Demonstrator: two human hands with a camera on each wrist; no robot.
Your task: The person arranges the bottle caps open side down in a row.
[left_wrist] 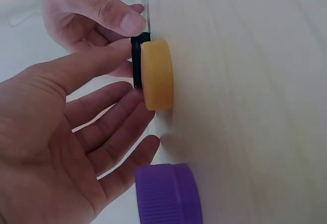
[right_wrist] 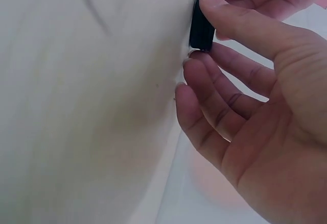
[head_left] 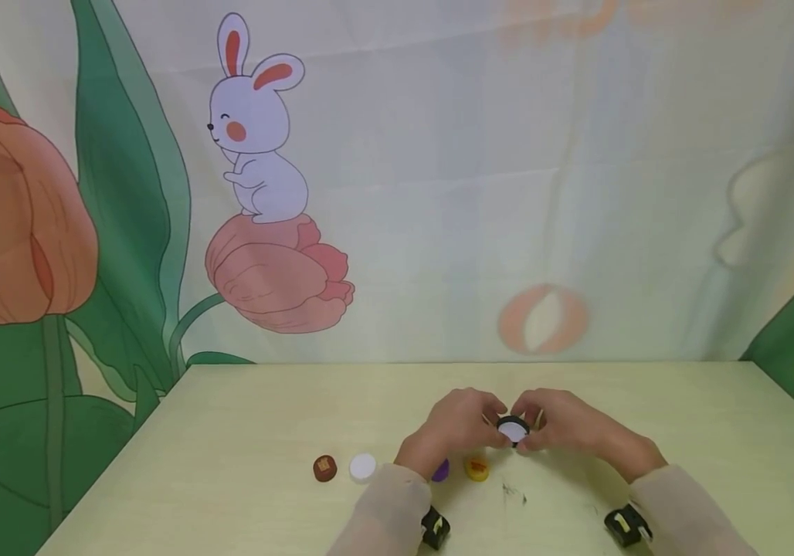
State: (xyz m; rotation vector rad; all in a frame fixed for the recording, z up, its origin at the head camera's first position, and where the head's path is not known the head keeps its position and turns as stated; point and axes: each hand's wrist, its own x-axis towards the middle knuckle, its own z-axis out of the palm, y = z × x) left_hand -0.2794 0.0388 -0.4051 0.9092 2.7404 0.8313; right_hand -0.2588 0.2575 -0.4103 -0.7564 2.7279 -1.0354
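Note:
A round black cap with a white face [head_left: 513, 432] stands between both hands over the right part of the table. My left hand [head_left: 462, 419] pinches its left side between thumb and fingers. From the other side my right hand [head_left: 560, 418] pinches it too, its thumb [right_wrist: 225, 10] lying along the black rim [right_wrist: 203, 27] in the right wrist view. Just in front of the hands lies a yellow cap [head_left: 477, 469], which overlaps the black one in the left wrist view. A purple cap [left_wrist: 164, 196] is beside it, partly hidden by the left forearm in the head view.
Further left on the pale table [head_left: 244, 432] lie a white cap [head_left: 363, 468] and a brown cap [head_left: 325, 468]. Dark marks [head_left: 511, 491] show on the tabletop. A printed cloth with a rabbit [head_left: 258, 177] hangs behind the table.

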